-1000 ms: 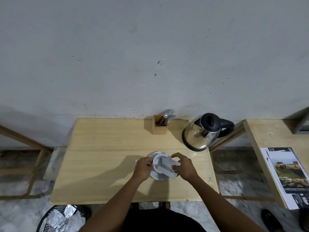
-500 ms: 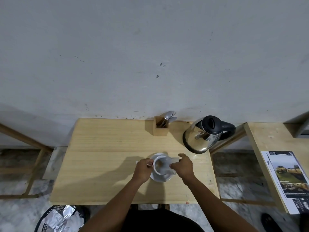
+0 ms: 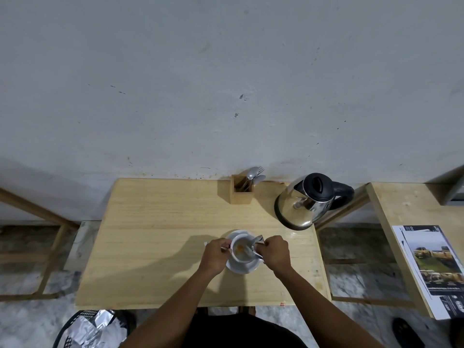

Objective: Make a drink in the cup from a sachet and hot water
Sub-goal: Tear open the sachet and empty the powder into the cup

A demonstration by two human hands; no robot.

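A white cup (image 3: 239, 249) stands on a white saucer (image 3: 247, 268) near the front middle of the wooden table (image 3: 155, 237). Brownish powder lies in the cup's bottom. My right hand (image 3: 273, 252) pinches a silvery sachet (image 3: 256, 243) tipped over the cup's right rim. My left hand (image 3: 213, 256) is closed at the cup's left side, on its handle and a small torn strip. A steel kettle (image 3: 305, 200) with a black lid stands at the table's back right.
A wooden holder (image 3: 241, 189) with spoons and a fork stands at the back edge by the wall. A black bin (image 3: 88, 329) with foil wrappers sits on the floor front left. A second table (image 3: 406, 222) with a printed leaflet (image 3: 437, 270) is at the right.
The sachet has swung from lying across the cup's mouth to its right rim, crumpled in my right hand. The cup's inside with powder now shows. My left hand stayed put.
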